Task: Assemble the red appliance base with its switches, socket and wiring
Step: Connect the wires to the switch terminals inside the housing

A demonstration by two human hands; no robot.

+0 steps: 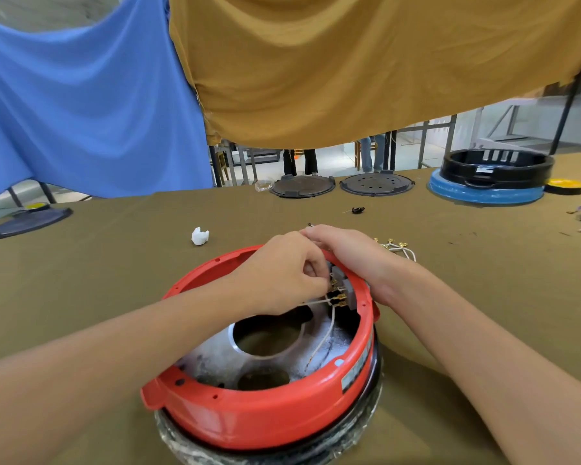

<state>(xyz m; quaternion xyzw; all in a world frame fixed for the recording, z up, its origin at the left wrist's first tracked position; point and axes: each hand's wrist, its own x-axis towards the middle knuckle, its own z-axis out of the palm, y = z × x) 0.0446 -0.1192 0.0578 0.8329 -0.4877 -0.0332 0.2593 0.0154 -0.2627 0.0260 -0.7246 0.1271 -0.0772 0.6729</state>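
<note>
No text, brand or number can be read anywhere: the only label in view is a pale sticker (356, 370) on the outer wall of the red appliance base (265, 417), below and nearer the camera than both hands, and its print is too blurred to make out.

Olive cloth-covered table (114, 263); blue drape (81, 112) and mustard drape (349, 62) hung behind; metal frames (423, 142) beyond.
</note>
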